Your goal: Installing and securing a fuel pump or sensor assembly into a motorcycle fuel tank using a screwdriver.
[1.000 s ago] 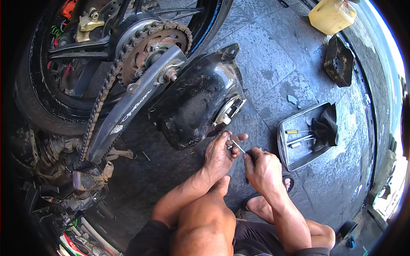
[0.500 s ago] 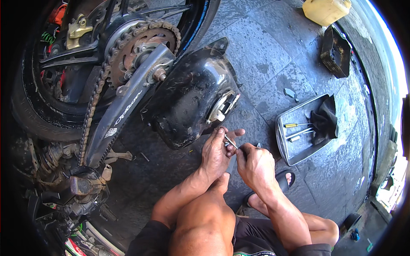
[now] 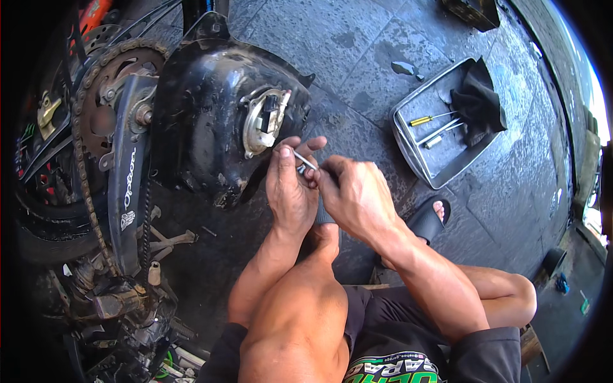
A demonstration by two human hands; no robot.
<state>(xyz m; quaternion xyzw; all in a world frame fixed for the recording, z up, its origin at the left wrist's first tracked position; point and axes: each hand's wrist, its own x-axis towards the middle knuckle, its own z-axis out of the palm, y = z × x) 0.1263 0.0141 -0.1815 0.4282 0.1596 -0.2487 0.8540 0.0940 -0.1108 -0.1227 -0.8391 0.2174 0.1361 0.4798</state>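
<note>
A thin silver metal rod spans my two hands just in front of the black tank. My left hand is closed, pinching its upper end between thumb and finger, and small metal pieces show by its curled fingers. Closed round the lower end is my right hand, which hides that part of the rod. The black metal tank, scuffed and dented, lies beyond my left hand. On its side is a round silver fitting with a white connector, close to my left fingertips.
A grey tray at the right holds a yellow-handled screwdriver, other tools and a black cloth. A motorcycle's swingarm, chain and sprocket stand at the left. A dark box sits far right.
The view has swung, so the tank, tray and wheel parts appear shifted left and the silver fitting shows more fully. Both hands keep hold of the rod.
</note>
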